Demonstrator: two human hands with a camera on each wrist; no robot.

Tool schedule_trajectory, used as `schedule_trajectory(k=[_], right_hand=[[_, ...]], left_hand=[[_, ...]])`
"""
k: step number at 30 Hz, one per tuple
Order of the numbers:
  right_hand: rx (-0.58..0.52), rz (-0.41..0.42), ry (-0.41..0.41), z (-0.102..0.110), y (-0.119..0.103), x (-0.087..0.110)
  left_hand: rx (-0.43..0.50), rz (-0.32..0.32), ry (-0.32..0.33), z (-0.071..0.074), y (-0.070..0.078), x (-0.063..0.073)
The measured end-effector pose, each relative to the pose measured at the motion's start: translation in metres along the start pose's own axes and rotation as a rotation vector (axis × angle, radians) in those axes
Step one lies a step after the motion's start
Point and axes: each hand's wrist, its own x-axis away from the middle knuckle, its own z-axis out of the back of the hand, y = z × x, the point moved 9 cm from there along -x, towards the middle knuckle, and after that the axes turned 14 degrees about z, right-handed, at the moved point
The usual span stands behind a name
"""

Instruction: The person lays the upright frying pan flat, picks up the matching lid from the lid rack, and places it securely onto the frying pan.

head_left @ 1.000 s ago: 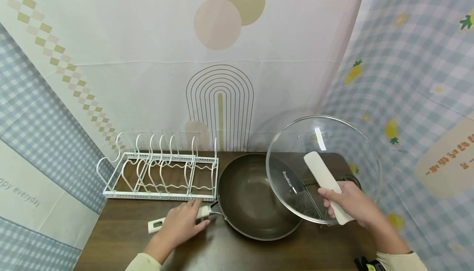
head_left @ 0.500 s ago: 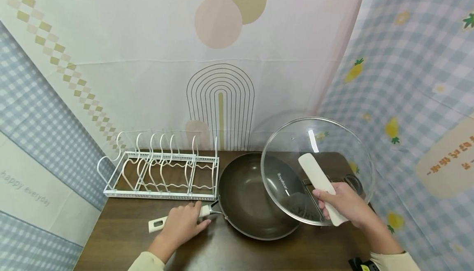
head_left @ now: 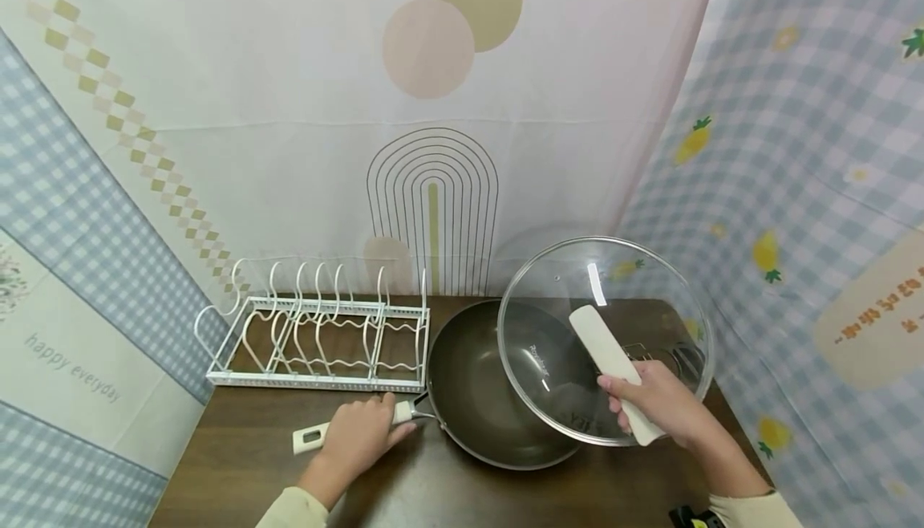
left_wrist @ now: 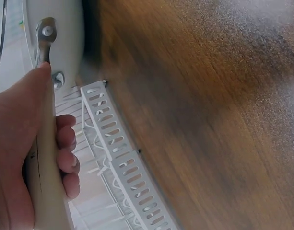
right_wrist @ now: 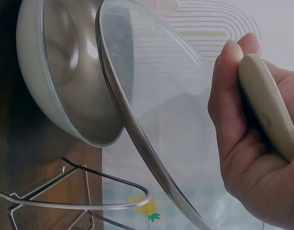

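Observation:
A dark-lined frying pan (head_left: 491, 391) sits on the table, its cream handle (head_left: 312, 436) pointing left toward the front. My left hand (head_left: 358, 435) grips that handle; the left wrist view shows the fingers curled round it. In my right hand (head_left: 660, 401) is a glass lid (head_left: 541, 295), held by its long cream grip (head_left: 601, 343). The lid is tilted and hangs above the right side of the pan. In the right wrist view a gap shows between most of the lid rim (right_wrist: 137, 129) and the pan (right_wrist: 75, 72).
A white wire rack (head_left: 318, 383) with upright loops stands left of the pan, close to its handle. Behind the lid, on the right, is a dark wire stand (right_wrist: 79, 167). Patterned cloths (head_left: 318, 191) hang along the back and both sides of the wooden table (head_left: 216, 448).
My right hand has carried the lid a little left and slightly lower, farther over the pan. My left hand keeps its hold on the pan handle, and the pan stays in place.

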Motion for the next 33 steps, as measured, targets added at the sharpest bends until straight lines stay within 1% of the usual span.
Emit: schedule_trajectory(k=[3,5,11,15,17,20,23,27,33], right_hand=[[-0.006,-0.005,-0.003,-0.004,0.002,-0.001],[-0.014,-0.009,-0.003,-0.007,0.003,-0.002],[-0.043,-0.018,0.001,-0.016,0.006,-0.005],[-0.065,-0.008,-0.008,-0.022,0.006,-0.008],[-0.079,-0.005,-0.013,-0.025,0.006,-0.010],[-0.097,0.000,-0.022,-0.029,0.007,-0.012],[-0.111,-0.011,-0.023,-0.033,0.012,-0.014],[-0.124,-0.021,-0.026,-0.037,0.017,-0.016],[-0.144,-0.025,-0.026,-0.043,0.017,-0.020]], left_hand=[[-0.025,-0.015,0.070,0.004,0.002,0.001],[-0.043,-0.020,0.102,0.004,0.003,0.001],[-0.051,-0.025,0.149,0.002,0.005,0.003],[-0.043,-0.030,0.188,0.005,0.005,0.005],[-0.043,-0.029,0.191,0.005,0.005,0.005],[-0.043,-0.024,0.178,0.005,0.004,0.005],[-0.042,-0.022,0.172,0.005,0.004,0.005],[-0.039,-0.027,0.182,0.006,0.004,0.006],[-0.036,-0.032,0.189,0.006,0.004,0.007]])
